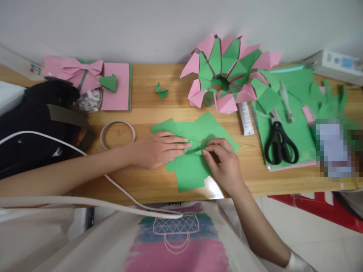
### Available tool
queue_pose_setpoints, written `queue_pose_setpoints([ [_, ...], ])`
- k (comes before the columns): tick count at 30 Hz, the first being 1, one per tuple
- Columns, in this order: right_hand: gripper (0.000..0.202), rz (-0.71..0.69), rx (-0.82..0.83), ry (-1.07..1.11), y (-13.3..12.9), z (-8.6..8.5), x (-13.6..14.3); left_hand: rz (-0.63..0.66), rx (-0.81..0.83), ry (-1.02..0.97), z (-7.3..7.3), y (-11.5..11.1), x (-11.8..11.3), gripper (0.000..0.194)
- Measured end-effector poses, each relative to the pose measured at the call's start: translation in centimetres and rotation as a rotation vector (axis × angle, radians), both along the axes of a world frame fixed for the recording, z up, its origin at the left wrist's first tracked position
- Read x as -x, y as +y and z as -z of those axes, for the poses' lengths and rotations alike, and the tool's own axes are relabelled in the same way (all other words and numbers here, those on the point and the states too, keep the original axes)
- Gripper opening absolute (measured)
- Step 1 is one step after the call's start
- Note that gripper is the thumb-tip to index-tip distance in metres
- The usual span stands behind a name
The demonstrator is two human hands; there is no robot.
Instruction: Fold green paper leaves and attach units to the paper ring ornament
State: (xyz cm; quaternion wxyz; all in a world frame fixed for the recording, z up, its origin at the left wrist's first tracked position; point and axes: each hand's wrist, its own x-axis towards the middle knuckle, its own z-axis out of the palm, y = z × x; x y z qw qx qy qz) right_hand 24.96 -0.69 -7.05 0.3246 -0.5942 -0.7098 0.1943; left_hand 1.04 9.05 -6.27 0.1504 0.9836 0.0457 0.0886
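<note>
Several pieces of green paper (193, 173) lie overlapping on the wooden table in front of me. My left hand (159, 149) rests flat on them, its fingers stretched out to the right. Between thumb and fingers, my right hand (224, 160) pinches the edge of a small piece of green paper (195, 146) just beside the left fingertips. Part of that piece is hidden under the left fingers. Beyond my hands stands a ring of folded pink and green paper (215, 62). A small folded green piece (161, 91) lies to its left.
Black-handled scissors (279, 145) lie on green sheets at the right, near a white tube (246, 119) and a blurred phone (336, 147). On the left are a tape roll (102, 134), pink paper (117, 100), a black bag (42, 121) and a white cable (121, 192).
</note>
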Motion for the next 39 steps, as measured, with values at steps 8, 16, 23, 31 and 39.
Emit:
queue_pose_setpoints([
  [8,0.014,-0.171,-0.095,-0.181,-0.8,0.1,-0.6,-0.102,0.057,0.058,0.1,-0.8,-0.5,0.03],
  [16,0.019,-0.18,-0.062,-0.2,0.0,-0.3,0.1,-0.103,0.06,0.031,0.2,-0.7,-1.0,0.027],
  [23,0.014,-0.088,0.114,-0.06,0.9,-0.3,0.7,-0.098,0.149,0.049,-0.3,0.0,-1.2,0.031],
  [31,0.01,-0.039,0.132,-0.043,1.0,-0.3,1.0,-0.03,0.09,0.009,0.1,0.2,-0.5,0.037],
  [39,0.01,-0.046,0.126,-0.045,1.2,-0.6,0.9,0.003,-0.022,0.009,0.2,0.1,-0.3,0.037],
])
